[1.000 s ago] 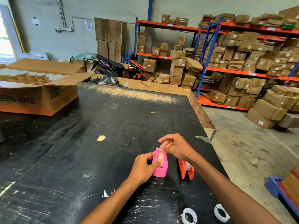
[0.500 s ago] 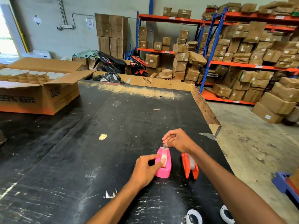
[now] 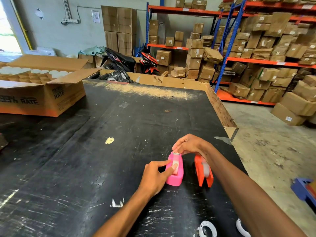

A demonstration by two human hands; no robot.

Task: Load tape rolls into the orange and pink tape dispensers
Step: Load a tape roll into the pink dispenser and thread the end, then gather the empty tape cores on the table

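A pink tape dispenser (image 3: 174,177) stands on the black table (image 3: 85,159) with a clear tape roll (image 3: 176,164) seated in it. My left hand (image 3: 156,175) grips its near side, thumb pressed on the roll. My right hand (image 3: 189,144) pinches the tape end at the metal cutter (image 3: 176,153) on the dispenser's far tip. An orange tape dispenser (image 3: 203,171) with a roll inside stands just to the right, partly behind my right wrist.
Two white empty tape cores (image 3: 207,229) (image 3: 241,227) lie at the near table edge. An open cardboard box (image 3: 42,96) of rolls sits far left. The table's right edge (image 3: 222,113) drops to the floor; shelving with cartons (image 3: 256,48) stands beyond.
My right hand has come down from above the pink dispenser to its cutter end, fingers closing on the tape. My left hand stays on the roll.
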